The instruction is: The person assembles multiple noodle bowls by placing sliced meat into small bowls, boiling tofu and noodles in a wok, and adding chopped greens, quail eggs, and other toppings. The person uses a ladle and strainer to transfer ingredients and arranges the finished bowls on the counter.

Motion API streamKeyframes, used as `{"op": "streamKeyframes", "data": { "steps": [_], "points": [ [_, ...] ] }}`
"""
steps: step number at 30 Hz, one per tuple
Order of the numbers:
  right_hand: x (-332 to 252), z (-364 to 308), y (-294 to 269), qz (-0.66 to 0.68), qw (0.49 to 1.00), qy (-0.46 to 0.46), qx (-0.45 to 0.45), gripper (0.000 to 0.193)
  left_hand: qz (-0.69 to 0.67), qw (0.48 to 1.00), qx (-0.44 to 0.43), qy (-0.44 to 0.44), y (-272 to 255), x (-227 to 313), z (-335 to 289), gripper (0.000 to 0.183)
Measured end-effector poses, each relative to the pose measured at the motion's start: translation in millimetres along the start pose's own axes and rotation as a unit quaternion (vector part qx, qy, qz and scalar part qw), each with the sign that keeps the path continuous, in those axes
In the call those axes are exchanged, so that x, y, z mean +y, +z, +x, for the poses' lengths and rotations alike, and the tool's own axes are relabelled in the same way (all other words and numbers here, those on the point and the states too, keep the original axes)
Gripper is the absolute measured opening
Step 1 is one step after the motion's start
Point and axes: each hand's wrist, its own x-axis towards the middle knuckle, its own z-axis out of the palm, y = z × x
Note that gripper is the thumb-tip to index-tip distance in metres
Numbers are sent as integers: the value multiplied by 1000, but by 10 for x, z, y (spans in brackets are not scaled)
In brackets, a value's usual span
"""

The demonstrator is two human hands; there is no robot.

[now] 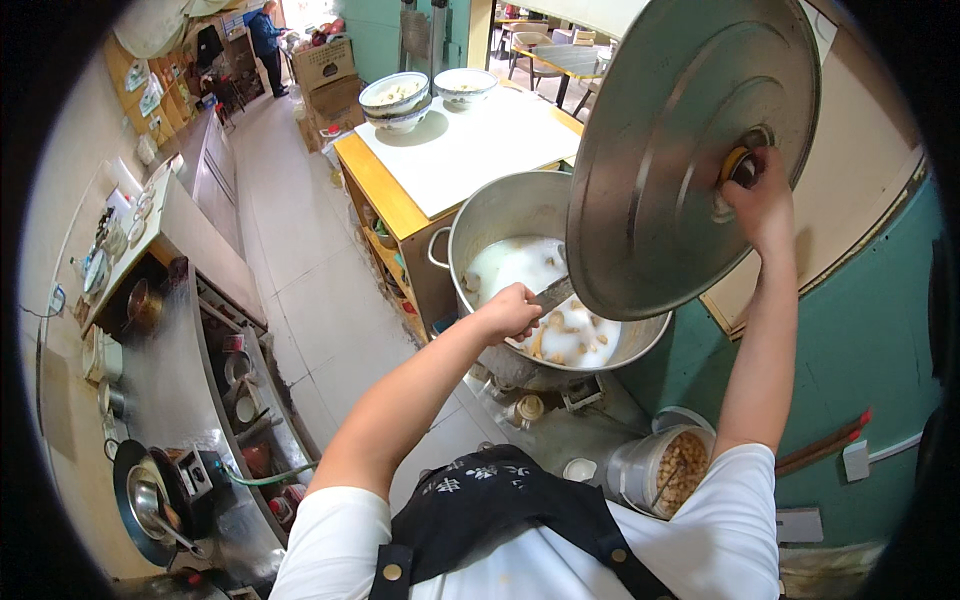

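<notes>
My right hand point(765, 200) is closed round the knob of a large round metal lid point(670, 150), tilted up on edge over the right side of a big metal pot point(490, 210). In the pot is a milky white liquid point(515, 265) with brownish chunks point(570, 335) showing through it. My left hand point(510, 313) is closed on the handle of a flat metal utensil point(553, 294) over the pot. The lid hides part of that utensil, so its kind does not show.
Bowls point(395, 95) of food stand on the white-topped counter point(480, 145) beyond the pot. By my right side sits a bucket point(640, 465) of brown pieces. A steel worktop point(165, 370) with a wok point(135, 500) runs along the left. Far back, a person point(266, 45) stands near cardboard boxes point(328, 85).
</notes>
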Motion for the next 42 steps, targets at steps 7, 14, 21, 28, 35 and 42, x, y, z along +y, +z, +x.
{"op": "streamKeyframes", "data": {
  "steps": [7, 14, 21, 28, 35, 42],
  "points": [
    [-43, 96, 114, -3, 998, -22, -50, 59, 422, 900, 103, 39, 19, 12, 291, 37],
    [-19, 44, 779, -34, 983, -80, -163, 59, 84, 810, 492, 307, -1132, 18, -897, 17],
    [-189, -211, 1926, -88, 911, -80, -396, 72, 60, 825, 557, 81, -1111, -1715, -2256, 10],
    [-22, -499, 2724, -118, 853, -118, -494, 67, 22, 778, 620, -95, -660, -3420, -3150, 12],
    [258, -586, 3172, -148, 816, -121, -546, 65, 45, 755, 594, -272, -126, -4228, -3702, 13],
    [365, -765, 3122, -46, 836, -174, -518, 38, 23, 759, 539, -364, 136, -4653, -4044, 24]
  ]
}}
